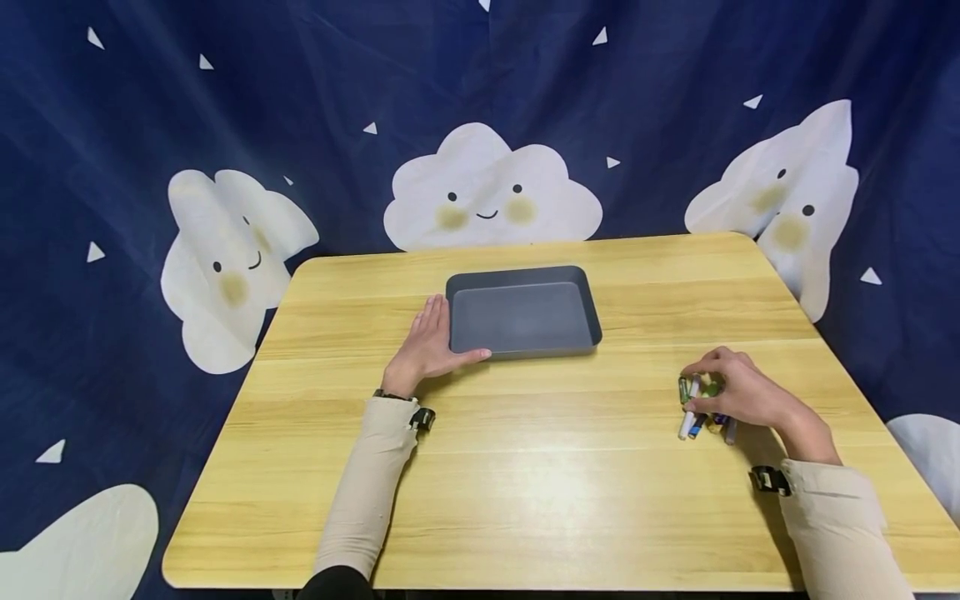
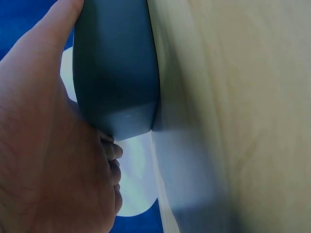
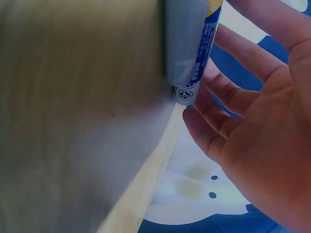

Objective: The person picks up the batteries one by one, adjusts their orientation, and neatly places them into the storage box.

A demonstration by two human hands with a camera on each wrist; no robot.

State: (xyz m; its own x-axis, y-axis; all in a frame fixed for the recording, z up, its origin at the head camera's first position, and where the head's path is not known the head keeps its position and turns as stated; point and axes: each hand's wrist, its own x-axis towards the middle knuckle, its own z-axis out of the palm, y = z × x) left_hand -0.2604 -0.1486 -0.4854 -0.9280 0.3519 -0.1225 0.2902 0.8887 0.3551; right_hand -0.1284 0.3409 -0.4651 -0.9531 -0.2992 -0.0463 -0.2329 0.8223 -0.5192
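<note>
My left hand lies against the near left corner of a dark grey rectangular tray. Its fingers stretch along the tray's left side, and the thumb reaches over the front rim. Seen from the left wrist, the tray's outer wall stands beside the palm. Over at the right, my right hand reaches over a small pile of batteries, thumb and index finger apart at its left side. The hand hides part of the pile. A battery with a blue and yellow label shows beside the loosely bent fingers in the right wrist view.
The tray and batteries are on a light wooden table with rounded corners. Behind it hangs a dark blue curtain printed with white clouds. Both forearms extend over the table's front edge.
</note>
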